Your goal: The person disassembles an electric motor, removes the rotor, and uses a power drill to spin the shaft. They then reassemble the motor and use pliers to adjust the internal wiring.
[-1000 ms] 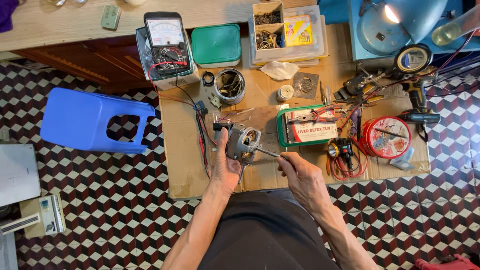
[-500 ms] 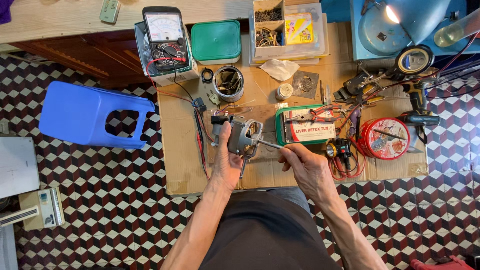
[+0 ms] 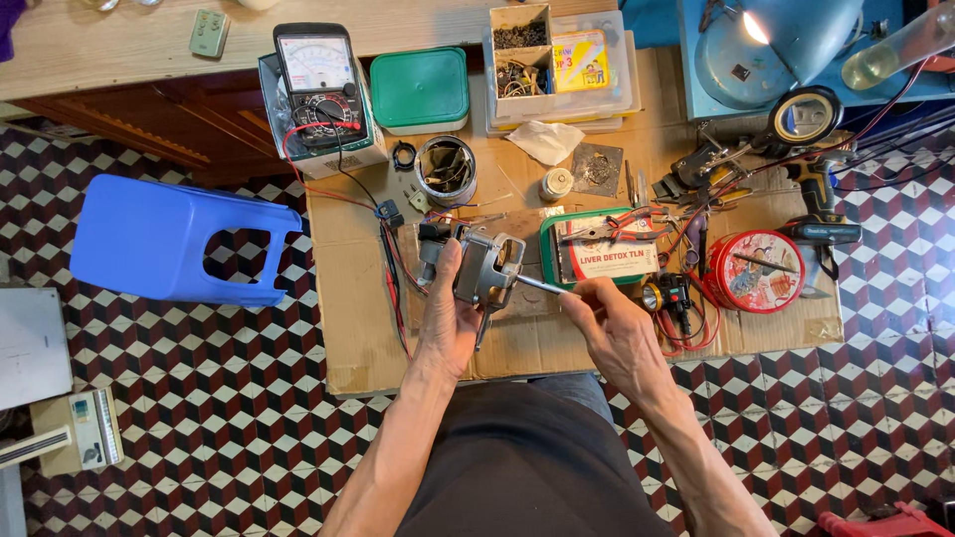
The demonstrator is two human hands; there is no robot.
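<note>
My left hand [image 3: 450, 316] is wrapped tight round the small motor [image 3: 484, 268] above the cardboard, while my right hand [image 3: 609, 323] pinches a screwdriver [image 3: 540, 285] whose shaft runs toward 10 o'clock into the motor's side, left hand nearer.

Small electric motor [image 3: 484, 267], grey metal frame, with slim metal screwdriver [image 3: 537, 285]

Motor held upright off the cardboard, wires trailing toward 10 o'clock; screwdriver lies nearly level, tip touching the motor's side at 4 o'clock.
</note>
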